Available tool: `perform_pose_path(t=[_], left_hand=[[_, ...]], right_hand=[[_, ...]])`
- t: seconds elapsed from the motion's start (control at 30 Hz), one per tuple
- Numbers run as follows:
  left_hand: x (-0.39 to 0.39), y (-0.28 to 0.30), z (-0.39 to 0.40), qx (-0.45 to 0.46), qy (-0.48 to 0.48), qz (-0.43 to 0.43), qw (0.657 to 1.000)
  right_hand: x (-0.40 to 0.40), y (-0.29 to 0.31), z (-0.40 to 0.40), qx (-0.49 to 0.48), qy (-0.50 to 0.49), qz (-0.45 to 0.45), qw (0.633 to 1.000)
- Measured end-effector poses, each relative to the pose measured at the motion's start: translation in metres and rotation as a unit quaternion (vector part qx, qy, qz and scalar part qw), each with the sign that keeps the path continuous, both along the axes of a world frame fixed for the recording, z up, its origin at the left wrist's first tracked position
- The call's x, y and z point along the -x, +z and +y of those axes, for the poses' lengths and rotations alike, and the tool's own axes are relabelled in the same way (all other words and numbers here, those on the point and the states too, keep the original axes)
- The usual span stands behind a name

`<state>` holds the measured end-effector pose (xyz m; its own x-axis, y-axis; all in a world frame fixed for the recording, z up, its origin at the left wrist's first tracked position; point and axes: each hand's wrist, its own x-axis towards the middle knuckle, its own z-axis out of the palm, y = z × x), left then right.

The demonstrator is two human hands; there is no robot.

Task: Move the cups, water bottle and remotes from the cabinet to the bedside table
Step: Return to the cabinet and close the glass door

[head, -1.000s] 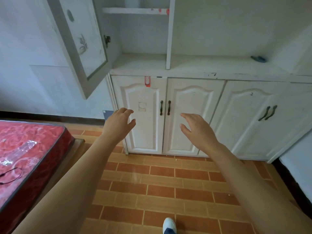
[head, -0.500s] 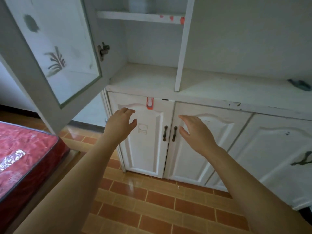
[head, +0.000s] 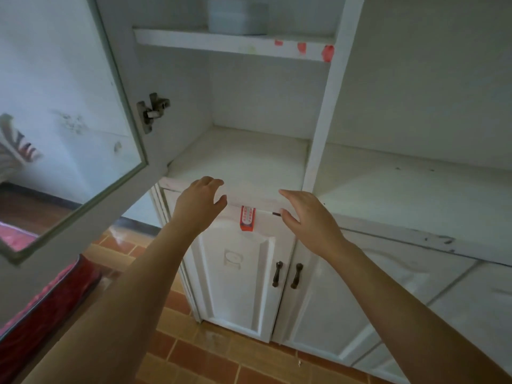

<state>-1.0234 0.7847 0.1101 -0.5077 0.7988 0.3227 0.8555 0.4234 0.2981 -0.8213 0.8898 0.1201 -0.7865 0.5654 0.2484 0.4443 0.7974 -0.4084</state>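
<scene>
A white cabinet (head: 243, 159) stands in front of me with its upper glass door (head: 72, 128) swung open to the left. On the upper shelf (head: 230, 44) sit pale, blurred cups or containers (head: 237, 18), cut off by the top edge. The lower shelf of the open compartment is bare. My left hand (head: 199, 203) and my right hand (head: 307, 217) are raised side by side at the front edge of that lower shelf, fingers apart, holding nothing. No water bottle or remotes are visible.
Below the shelf are closed white doors with dark handles (head: 286, 274) and a red sticker (head: 247, 217). A red mattress (head: 41, 306) lies at the lower left. The floor is orange-brown tile (head: 210, 361). The open door's corner (head: 11, 256) juts out at the left.
I have moved closer to the cabinet and the view has tilted up. Both hands rose from the lower doors to the shelf edge, still holding nothing.
</scene>
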Motion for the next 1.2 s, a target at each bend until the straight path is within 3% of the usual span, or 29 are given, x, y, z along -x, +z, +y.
perform_pose_path(t=[0.27,0.57,0.93,1.2], left_hand=[[0.015,0.004,0.025,0.011,0.056,0.002,0.998],[-0.023,0.0,-0.027,0.0,0.223,0.0,0.975],[-0.095,-0.001,-0.141,-0.011,0.425,-0.013,0.905],[-0.095,0.003,-0.199,-0.023,0.481,0.003,0.876]], right_hand=[[0.042,-0.01,0.044,0.003,0.077,-0.027,0.997],[0.053,-0.01,0.063,-0.017,0.219,-0.031,0.975],[0.066,-0.009,-0.006,0.009,0.391,-0.006,0.92],[0.094,-0.01,-0.067,0.038,0.436,0.006,0.899]])
